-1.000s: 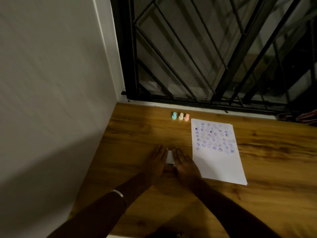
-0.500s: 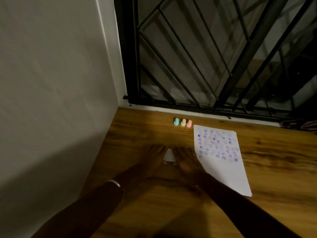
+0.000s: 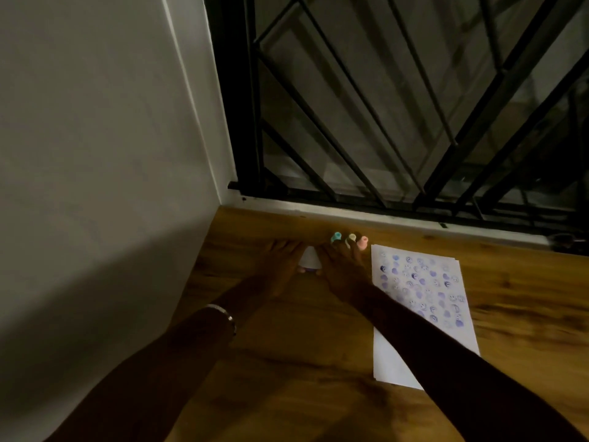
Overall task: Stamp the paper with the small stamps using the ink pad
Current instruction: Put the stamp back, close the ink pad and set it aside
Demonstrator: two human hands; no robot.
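Note:
A small white ink pad (image 3: 309, 260) sits on the wooden table between my two hands. My left hand (image 3: 283, 260) grips its left side and my right hand (image 3: 341, 269) its right side, fingers stretched forward and thumbs at its near edge. Just beyond my right fingertips stand three small stamps in a row: teal (image 3: 335, 237), cream (image 3: 351, 239) and pink (image 3: 362, 243). My fingers partly cover the teal and cream ones. To the right lies the white paper (image 3: 420, 291), its far half filled with purple stamp marks.
The wooden table (image 3: 287, 362) ends at a white wall (image 3: 95, 154) on the left and a sill under a black window grille (image 3: 382, 122) at the back. A metal bangle (image 3: 224, 314) is on my left wrist. My right forearm crosses the paper's near left corner.
Both hands have slid the ink pad away from me, toward the row of stamps. My right fingertips now reach the teal and cream stamps. The paper and stamps stay put.

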